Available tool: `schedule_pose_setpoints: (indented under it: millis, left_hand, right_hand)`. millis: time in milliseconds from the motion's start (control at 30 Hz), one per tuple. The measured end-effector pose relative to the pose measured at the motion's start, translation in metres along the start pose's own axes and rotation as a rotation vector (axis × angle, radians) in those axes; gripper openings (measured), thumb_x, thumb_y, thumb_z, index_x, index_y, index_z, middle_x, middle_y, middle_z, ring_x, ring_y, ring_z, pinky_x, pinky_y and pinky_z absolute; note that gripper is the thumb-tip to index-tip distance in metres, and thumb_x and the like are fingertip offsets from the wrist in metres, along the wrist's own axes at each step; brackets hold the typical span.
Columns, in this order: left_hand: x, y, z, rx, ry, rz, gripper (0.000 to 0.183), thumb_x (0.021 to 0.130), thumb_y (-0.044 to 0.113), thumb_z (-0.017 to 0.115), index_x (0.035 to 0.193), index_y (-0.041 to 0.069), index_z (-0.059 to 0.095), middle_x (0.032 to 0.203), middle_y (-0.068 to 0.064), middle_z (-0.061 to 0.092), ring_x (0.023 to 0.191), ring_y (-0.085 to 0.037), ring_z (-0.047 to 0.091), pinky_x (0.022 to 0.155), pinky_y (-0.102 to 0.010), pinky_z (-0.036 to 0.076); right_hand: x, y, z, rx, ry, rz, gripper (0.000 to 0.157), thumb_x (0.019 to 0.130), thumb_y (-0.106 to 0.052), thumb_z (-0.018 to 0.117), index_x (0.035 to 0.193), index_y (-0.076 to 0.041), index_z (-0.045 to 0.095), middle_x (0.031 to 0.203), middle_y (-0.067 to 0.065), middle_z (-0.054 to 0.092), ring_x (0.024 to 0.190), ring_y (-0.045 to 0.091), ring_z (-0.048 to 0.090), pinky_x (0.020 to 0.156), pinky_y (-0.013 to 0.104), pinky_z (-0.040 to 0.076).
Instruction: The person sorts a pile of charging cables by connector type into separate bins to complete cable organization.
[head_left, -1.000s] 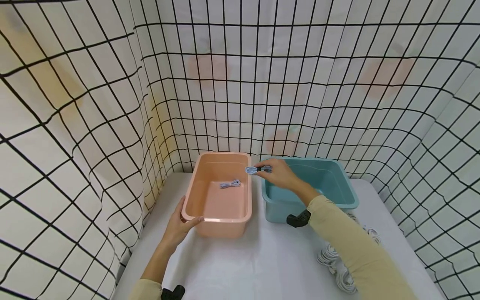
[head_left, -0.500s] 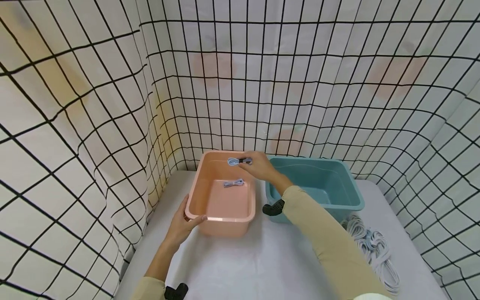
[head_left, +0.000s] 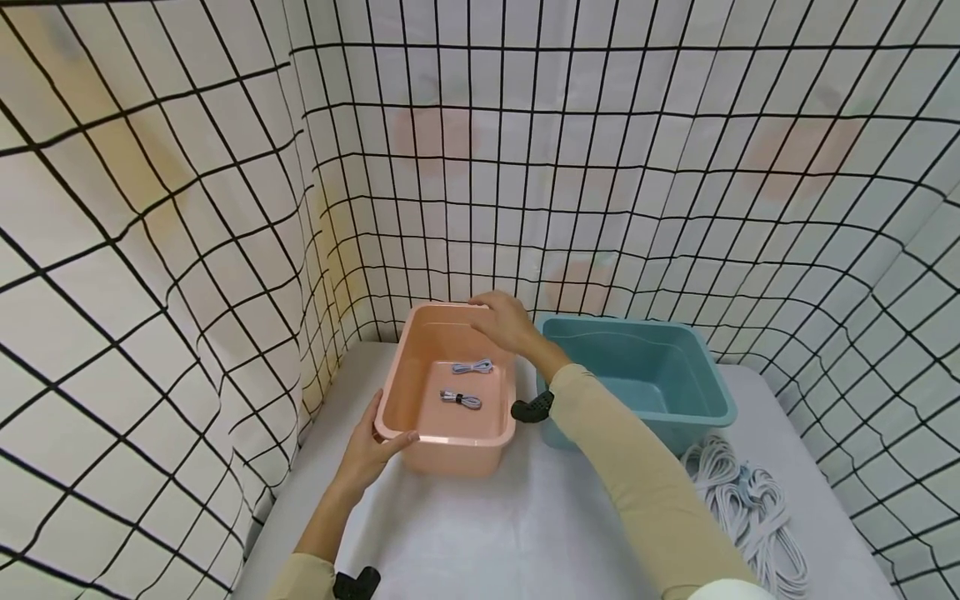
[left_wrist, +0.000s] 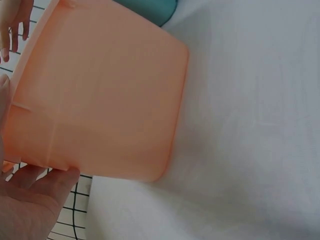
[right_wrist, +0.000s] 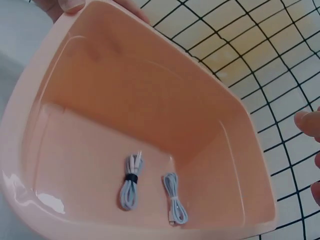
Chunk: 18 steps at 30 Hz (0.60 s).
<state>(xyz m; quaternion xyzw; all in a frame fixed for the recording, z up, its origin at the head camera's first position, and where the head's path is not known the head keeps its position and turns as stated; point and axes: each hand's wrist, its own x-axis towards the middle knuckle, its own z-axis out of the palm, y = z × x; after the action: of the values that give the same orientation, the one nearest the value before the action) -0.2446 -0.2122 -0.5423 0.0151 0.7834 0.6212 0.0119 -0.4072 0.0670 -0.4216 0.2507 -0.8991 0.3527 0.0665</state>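
A peach plastic basin [head_left: 450, 440] stands on the white table, and my left hand [head_left: 365, 454] grips its near left corner, thumb over the rim and fingers outside. Inside lie two bundled cables: one pale cable [head_left: 472, 367] farther back, and one cable with a black strap [head_left: 461, 400] nearer me. In the right wrist view the strapped cable [right_wrist: 131, 185] shows its plug ends. Above the basin's far right rim hovers my right hand [head_left: 510, 323], holding nothing, its fingers loosely bent.
To the right stands a teal basin [head_left: 637, 412]. Several coiled white cables [head_left: 750, 508] lie on the table in front of it, partly near my right sleeve. Black grid netting [head_left: 480, 208] rises behind and at both sides.
My right hand has moved left over the peach basin and let go of the strapped cable, which now lies on the basin floor. The left hand keeps its grip on the corner.
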Motion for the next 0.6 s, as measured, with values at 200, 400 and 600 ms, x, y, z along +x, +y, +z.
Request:
schedule_pose_setpoints:
  millis: [200, 400, 600]
  left_hand:
    - [0.0, 0.001, 0.001, -0.006, -0.002, 0.004, 0.112, 0.086, 0.026, 0.087, 0.168, 0.016, 0.011, 0.154, -0.021, 0.043, 0.135, -0.04, 0.05, 0.106, -0.047, 0.045]
    - [0.0, 0.001, 0.002, -0.005, 0.001, 0.005, 0.113, 0.086, 0.026, 0.088, 0.168, 0.016, 0.011, 0.155, -0.021, 0.043, 0.135, -0.04, 0.05, 0.106, -0.048, 0.045]
    - [-0.001, 0.002, 0.001, -0.001, -0.002, 0.008, 0.113, 0.086, 0.028, 0.087, 0.168, 0.017, 0.01, 0.156, -0.021, 0.041, 0.136, -0.04, 0.049, 0.107, -0.049, 0.044]
  right_hand:
    - [-0.007, 0.004, -0.005, 0.022, -0.045, 0.023, 0.04, 0.1, -0.019, 0.07, 0.138, -0.009, 0.066, 0.136, 0.01, 0.063, 0.124, 0.031, 0.057, 0.098, 0.046, 0.051]
    - [-0.013, 0.007, -0.008, 0.035, -0.077, 0.003, 0.043, 0.1, -0.02, 0.072, 0.14, -0.007, 0.064, 0.133, 0.013, 0.064, 0.125, 0.038, 0.057, 0.099, 0.046, 0.05]
    - [-0.02, 0.007, -0.013, 0.052, -0.071, -0.004, 0.043, 0.099, -0.021, 0.073, 0.139, -0.007, 0.065, 0.13, 0.012, 0.066, 0.119, 0.034, 0.06, 0.095, 0.044, 0.052]
